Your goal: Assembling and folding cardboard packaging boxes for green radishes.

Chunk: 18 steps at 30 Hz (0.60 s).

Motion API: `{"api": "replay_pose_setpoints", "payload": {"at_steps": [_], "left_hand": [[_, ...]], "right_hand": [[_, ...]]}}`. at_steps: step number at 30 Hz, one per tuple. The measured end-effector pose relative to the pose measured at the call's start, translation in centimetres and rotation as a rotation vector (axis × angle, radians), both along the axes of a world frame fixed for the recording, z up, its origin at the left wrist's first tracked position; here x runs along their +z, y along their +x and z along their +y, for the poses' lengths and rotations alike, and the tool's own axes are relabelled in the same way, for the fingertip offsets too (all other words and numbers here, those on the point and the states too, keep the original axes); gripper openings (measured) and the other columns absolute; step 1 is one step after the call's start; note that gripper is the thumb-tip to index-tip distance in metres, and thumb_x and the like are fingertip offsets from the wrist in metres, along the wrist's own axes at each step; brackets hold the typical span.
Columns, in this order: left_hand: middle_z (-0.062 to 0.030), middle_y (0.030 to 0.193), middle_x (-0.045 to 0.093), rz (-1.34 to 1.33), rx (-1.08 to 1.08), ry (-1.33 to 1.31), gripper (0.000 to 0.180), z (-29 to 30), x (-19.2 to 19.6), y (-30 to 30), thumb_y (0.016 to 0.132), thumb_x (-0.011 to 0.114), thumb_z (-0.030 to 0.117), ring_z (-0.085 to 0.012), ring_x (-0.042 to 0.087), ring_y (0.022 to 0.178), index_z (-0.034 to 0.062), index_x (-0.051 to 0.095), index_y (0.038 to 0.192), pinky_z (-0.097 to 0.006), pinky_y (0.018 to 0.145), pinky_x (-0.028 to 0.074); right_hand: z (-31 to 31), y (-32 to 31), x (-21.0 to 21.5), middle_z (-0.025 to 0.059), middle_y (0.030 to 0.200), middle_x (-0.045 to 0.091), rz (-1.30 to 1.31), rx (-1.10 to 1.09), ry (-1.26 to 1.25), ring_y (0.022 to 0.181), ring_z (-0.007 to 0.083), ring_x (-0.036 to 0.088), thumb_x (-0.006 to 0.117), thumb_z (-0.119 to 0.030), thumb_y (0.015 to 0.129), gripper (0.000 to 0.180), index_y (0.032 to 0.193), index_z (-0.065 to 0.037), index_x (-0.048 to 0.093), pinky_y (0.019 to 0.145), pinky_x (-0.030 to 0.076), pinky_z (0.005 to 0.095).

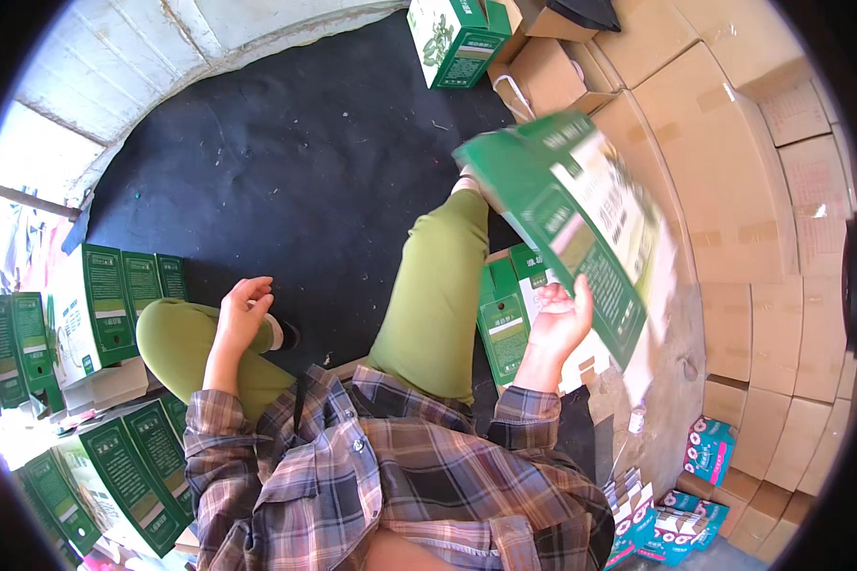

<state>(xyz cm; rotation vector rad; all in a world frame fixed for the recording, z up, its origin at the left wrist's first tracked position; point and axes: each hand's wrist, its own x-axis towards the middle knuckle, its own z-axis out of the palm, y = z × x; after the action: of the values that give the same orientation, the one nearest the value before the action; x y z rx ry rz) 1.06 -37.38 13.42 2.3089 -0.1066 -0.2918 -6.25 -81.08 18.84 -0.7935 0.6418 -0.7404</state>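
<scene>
A: What was held by the right hand (pixel 557 324)?

B: A flat green carton (pixel 571 228) was gripped at its lower edge, the fingers closed on it. The carton was raised and tilted above the right knee, and it was blurred, so its print could not be made out.

A: And the left hand (pixel 243 314)?

B: It was seen resting on the left knee of the green trousers (pixel 438 295), with the fingers loosely curled and nothing held between them.

A: What was found nearest the right hand?

B: A small stack of green boxes (pixel 505 314) was set on the floor just beside the right leg, under the raised carton. A wall of brown cardboard boxes (pixel 733 190) was stacked to the right of it.

A: What lay on the left?

B: Rows of upright green boxes (pixel 95 305) were lined up near the left knee, and more of them (pixel 133 476) were leaned together lower down, by the plaid shirt (pixel 371 485).

A: Was anything else noted?

B: A black mat (pixel 286 162) was spread over the floor, with a pale brick wall (pixel 124 57) beyond it. One more green box (pixel 452 43) was stood at the far edge of the mat. Some blue packets (pixel 676 523) were piled at the lower right, below the brown boxes.
</scene>
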Motion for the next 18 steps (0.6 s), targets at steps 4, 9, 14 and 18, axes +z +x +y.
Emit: {"api": "replay_pose_setpoints", "payload": {"at_steps": [4, 9, 14, 18], "left_hand": [[-0.0050, 0.096, 0.066, 0.061, 0.293, -0.321, 0.025, 2.4, 0.9, 0.8, 0.087, 0.063, 0.006, -0.0117, 0.062, 0.086, 0.0038, 0.065, 0.112, -0.025, 0.073, 0.050], [-0.0055, 0.098, 0.066, -0.024, 0.542, -0.491, 0.025, 4.4, 4.0, 3.1, 0.092, 0.058, 0.011, -0.0106, 0.063, 0.087, 0.0037, 0.064, 0.115, -0.024, 0.071, 0.049], [-0.0032, 0.112, 0.063, -0.188, 0.656, -0.590, 0.031, 9.5, 5.3, 6.8, 0.094, 0.057, 0.019, -0.0104, 0.058, 0.100, 0.0058, 0.061, 0.122, -0.026, 0.078, 0.048], [-0.0041, 0.135, 0.051, -0.366, 0.784, -0.567, 0.052, 12.8, 8.2, 9.4, 0.097, 0.049, 0.040, -0.0163, 0.046, 0.122, 0.0138, 0.042, 0.141, -0.040, 0.097, 0.035]], "right_hand": [[3.8, 4.0, 3.7, 0.0085, 0.099, 0.062, 0.116, 0.263, -0.254, 0.080, 0.0185, 0.060, 0.063, -0.012, 0.086, 0.024, 0.106, 0.000, 0.060, 0.072, 0.050, 0.0327], [6.2, 9.0, 4.6, 0.0082, 0.098, 0.064, -0.015, 0.562, -0.650, 0.087, 0.0142, 0.059, 0.059, -0.011, 0.091, 0.022, 0.108, 0.003, 0.061, 0.075, 0.048, 0.0285], [8.7, 11.7, 4.0, 0.0080, 0.103, 0.065, -0.095, 0.912, -0.753, 0.090, 0.0149, 0.058, 0.059, -0.012, 0.092, 0.024, 0.110, 0.005, 0.061, 0.081, 0.046, 0.0302], [10.0, 13.0, 3.4, 0.0052, 0.104, 0.065, -0.173, 1.157, -0.795, 0.092, 0.0150, 0.058, 0.062, -0.014, 0.092, 0.025, 0.111, 0.001, 0.062, 0.084, 0.046, 0.0311]]}}
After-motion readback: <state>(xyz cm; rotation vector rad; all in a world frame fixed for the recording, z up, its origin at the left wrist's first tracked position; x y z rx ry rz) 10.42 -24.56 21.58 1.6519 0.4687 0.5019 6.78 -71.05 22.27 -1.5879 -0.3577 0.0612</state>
